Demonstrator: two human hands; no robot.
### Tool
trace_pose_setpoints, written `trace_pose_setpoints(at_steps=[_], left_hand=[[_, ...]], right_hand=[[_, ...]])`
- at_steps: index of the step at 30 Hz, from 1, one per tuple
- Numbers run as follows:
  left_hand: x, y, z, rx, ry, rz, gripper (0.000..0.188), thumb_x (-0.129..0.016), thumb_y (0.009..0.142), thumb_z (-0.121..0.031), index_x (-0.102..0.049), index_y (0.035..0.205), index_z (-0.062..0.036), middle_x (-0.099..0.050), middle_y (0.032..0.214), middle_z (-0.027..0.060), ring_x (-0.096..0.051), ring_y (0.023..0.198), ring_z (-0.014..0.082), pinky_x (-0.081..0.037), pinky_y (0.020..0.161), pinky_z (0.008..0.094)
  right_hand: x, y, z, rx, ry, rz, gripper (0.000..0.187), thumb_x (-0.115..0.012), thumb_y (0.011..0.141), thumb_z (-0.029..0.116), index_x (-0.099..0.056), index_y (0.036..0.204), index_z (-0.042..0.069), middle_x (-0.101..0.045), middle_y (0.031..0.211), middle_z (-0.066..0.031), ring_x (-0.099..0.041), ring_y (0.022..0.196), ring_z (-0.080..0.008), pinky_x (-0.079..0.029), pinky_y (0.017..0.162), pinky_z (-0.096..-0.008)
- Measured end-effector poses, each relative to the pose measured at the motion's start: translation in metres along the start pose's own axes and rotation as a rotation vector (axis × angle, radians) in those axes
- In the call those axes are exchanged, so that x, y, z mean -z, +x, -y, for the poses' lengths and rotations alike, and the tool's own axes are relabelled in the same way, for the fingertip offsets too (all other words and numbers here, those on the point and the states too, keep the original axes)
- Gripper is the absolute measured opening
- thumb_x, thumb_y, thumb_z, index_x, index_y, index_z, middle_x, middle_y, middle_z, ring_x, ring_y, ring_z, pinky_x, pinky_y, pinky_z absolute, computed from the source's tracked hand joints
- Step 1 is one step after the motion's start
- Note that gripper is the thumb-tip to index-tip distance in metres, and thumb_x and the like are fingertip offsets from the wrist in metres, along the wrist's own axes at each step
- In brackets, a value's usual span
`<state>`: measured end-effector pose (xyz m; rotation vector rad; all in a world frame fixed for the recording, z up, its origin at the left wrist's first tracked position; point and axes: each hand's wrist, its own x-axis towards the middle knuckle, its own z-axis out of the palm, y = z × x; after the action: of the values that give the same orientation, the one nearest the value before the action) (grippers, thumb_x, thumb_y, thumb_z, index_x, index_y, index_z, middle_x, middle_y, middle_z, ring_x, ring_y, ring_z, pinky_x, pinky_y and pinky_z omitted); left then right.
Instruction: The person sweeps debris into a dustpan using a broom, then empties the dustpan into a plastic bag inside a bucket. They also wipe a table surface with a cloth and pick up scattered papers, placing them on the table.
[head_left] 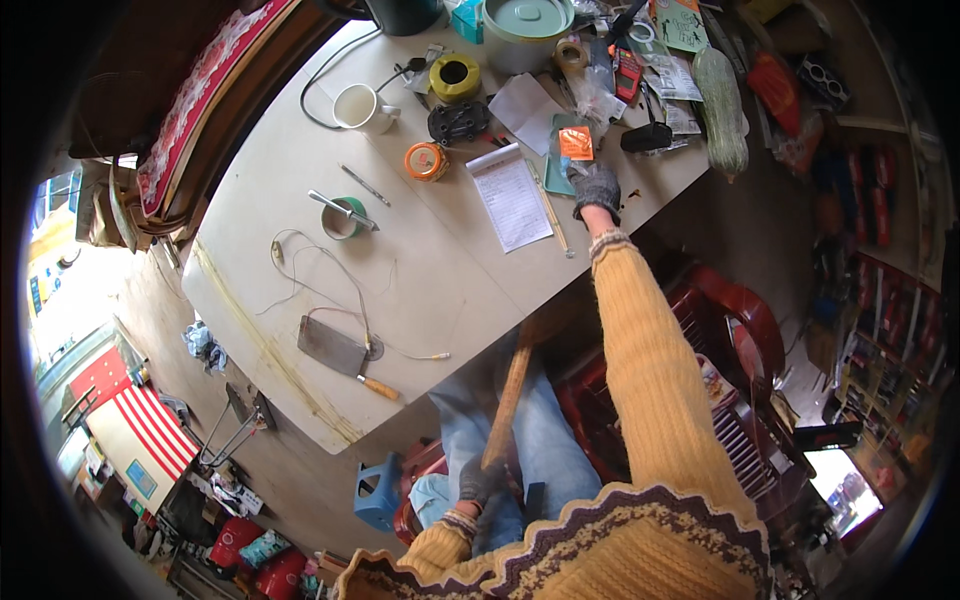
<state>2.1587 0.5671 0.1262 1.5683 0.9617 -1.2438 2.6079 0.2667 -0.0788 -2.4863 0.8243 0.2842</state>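
My left hand (480,483), in a dark grey glove, is closed around a long wooden handle (508,400) between my legs. The handle slants up toward the table's near edge, where its far end is lost in shadow. Across the table's right part reaches my right hand (597,190), in a matching glove. It is at the lower right of a teal tray (557,178), close below an orange packet (576,143). Its fingers are too dark to make out. Left of it lie a pale slender stick (548,215) and a written notepad (511,197).
On the white table (440,280) are a cleaver (334,346), a thin cord, a green tape roll (344,218), a mug (366,108), an orange-lidded jar (426,161) and a yellow tape roll (455,77). A long green gourd (720,110) lies far right. A dark red chair (735,320) stands right.
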Motion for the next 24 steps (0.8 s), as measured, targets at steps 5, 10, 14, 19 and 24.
trace_pose_setpoints(at_steps=[5,10,14,19,24], left_hand=[[-0.001,-0.008,-0.012,0.143,-0.228,0.009,0.030,-0.062,0.089,-0.028,-0.065,0.094,0.0022,-0.068,0.072,0.0108,-0.067,0.064,0.0216,-0.051,0.058,0.0339],[0.003,-0.005,-0.011,0.019,-0.132,0.022,0.027,-0.061,0.090,-0.024,-0.063,0.095,0.0022,-0.065,0.069,0.0108,-0.065,0.059,0.0216,-0.051,0.053,0.0335],[0.004,-0.009,-0.014,-0.041,-0.180,0.022,0.026,-0.060,0.089,-0.023,-0.063,0.094,0.0025,-0.065,0.069,0.0105,-0.065,0.057,0.0213,-0.051,0.053,0.0331],[0.005,-0.015,-0.027,-0.038,-0.218,0.035,0.025,-0.059,0.090,-0.022,-0.062,0.094,0.0026,-0.065,0.068,0.0098,-0.064,0.056,0.0204,-0.052,0.054,0.0322],[0.007,-0.014,-0.028,-0.048,-0.118,0.026,0.025,-0.059,0.090,-0.021,-0.061,0.096,0.0026,-0.064,0.068,0.0105,-0.065,0.058,0.0211,-0.052,0.054,0.0330]], right_hand=[[0.015,-0.071,-0.004,0.073,0.361,-0.035,0.027,-0.077,0.074,0.021,-0.069,0.097,0.008,-0.066,0.099,-0.0133,-0.063,0.093,-0.0271,-0.049,0.085,-0.0373],[0.013,-0.140,-0.030,0.147,0.519,0.030,0.024,-0.077,0.074,0.010,-0.068,0.096,0.005,-0.069,0.095,-0.0094,-0.065,0.089,-0.0197,-0.050,0.084,-0.0326],[0.014,-0.154,-0.043,0.073,0.491,0.109,0.019,-0.077,0.076,0.011,-0.068,0.092,0.004,-0.068,0.095,-0.0098,-0.065,0.089,-0.0202,-0.050,0.084,-0.0330],[0.018,-0.140,-0.045,0.145,0.163,0.053,0.023,-0.075,0.078,0.021,-0.071,0.093,0.004,-0.070,0.086,-0.0111,-0.066,0.084,-0.0230,-0.050,0.082,-0.0338],[0.027,-0.135,-0.029,0.074,0.243,0.019,0.075,-0.084,0.065,0.031,-0.051,0.125,0.001,-0.051,0.126,-0.0199,-0.052,0.115,-0.0337,-0.043,0.102,-0.0404]])
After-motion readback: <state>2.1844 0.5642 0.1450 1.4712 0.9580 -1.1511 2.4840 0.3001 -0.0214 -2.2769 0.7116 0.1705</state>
